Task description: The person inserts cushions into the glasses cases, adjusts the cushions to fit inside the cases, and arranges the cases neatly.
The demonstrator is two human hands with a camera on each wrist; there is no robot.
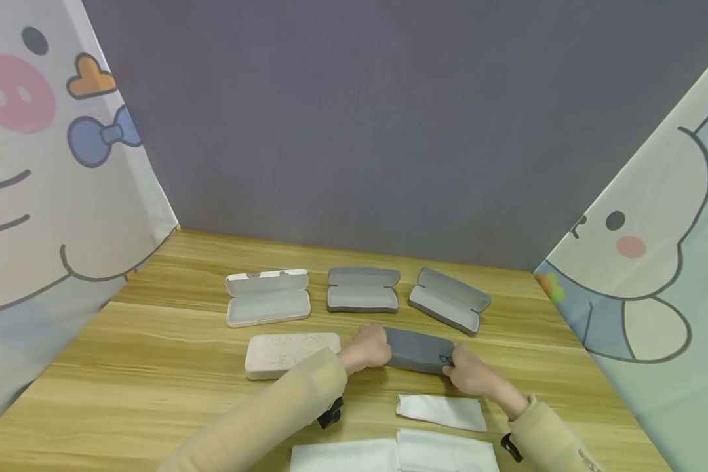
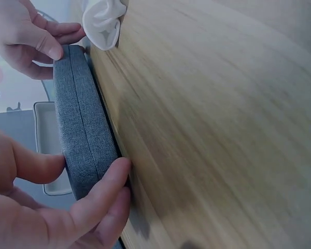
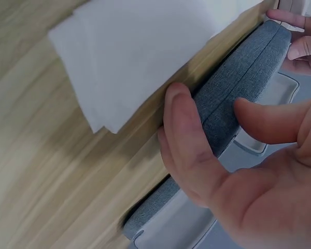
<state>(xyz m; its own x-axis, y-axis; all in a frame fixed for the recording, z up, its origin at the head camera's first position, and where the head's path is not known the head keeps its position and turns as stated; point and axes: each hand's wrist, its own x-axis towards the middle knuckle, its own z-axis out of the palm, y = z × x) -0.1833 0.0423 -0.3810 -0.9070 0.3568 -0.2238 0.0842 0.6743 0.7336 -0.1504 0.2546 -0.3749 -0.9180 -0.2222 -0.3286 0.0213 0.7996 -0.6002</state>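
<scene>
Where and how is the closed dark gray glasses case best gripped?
Probably near both short ends, from left and right, thumbs above, fingers below: the dark gray glasses case is long and low, set crosswise. The left hand and right hand grip it so.

A wood-grain desk [image 1: 153, 367] runs back to a plain grey backdrop [image 1: 354, 118]. Along its rear stand three cases with raised lids: a white open case [image 1: 269, 308] at left, a grey open case [image 1: 362, 298] in the middle and an angled grey case [image 1: 445, 309] at right. A closed pale speckled case [image 1: 286, 347] lies before the white one. Nearer are a narrow white cloth [image 1: 441, 413] and larger white cloths [image 1: 345, 455]. A pig-print sheet [image 1: 29, 177] and a second cartoon sheet [image 1: 643, 314] flank the desk.
</scene>
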